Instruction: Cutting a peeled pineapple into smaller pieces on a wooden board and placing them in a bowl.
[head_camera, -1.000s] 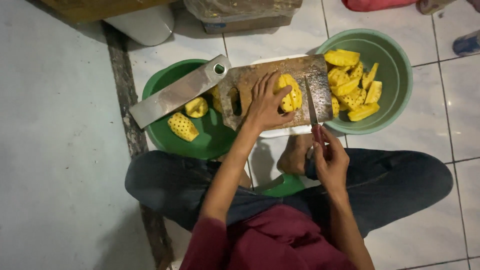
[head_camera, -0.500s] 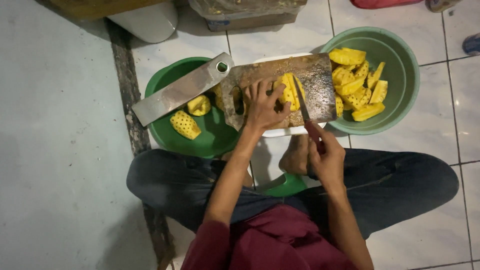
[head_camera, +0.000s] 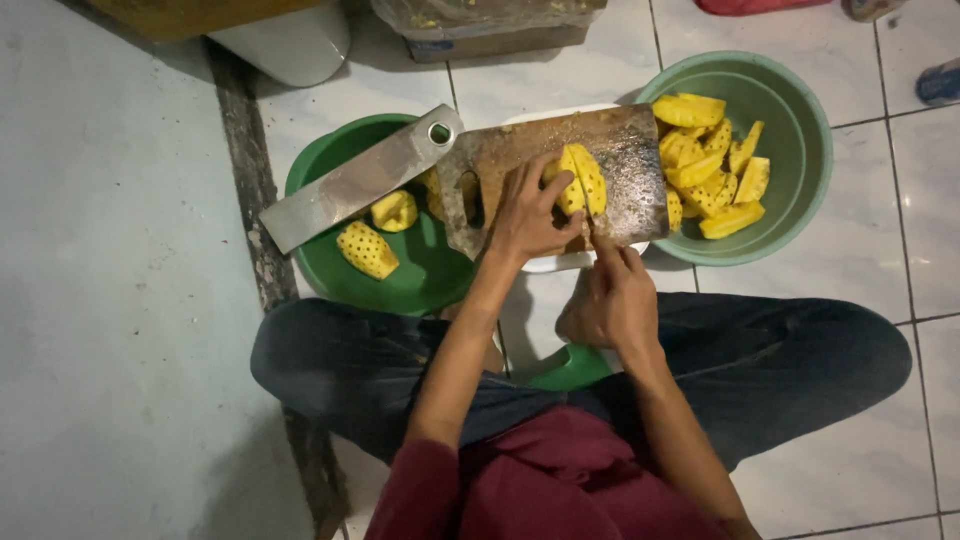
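A peeled pineapple piece lies on a worn wooden cutting board. My left hand presses on it from the left side. My right hand grips a knife whose thin blade runs lengthwise through the middle of the fruit. The board rests on a white tray between two basins.
A grey-green basin on the right holds several pineapple wedges. A green basin on the left holds peeled pineapples, with a broad metal cleaver lying across its rim. My crossed legs are on the tiled floor.
The knife has swung from beside the board's right part onto the pineapple and now cuts along its middle. My left hand has stayed on the fruit.
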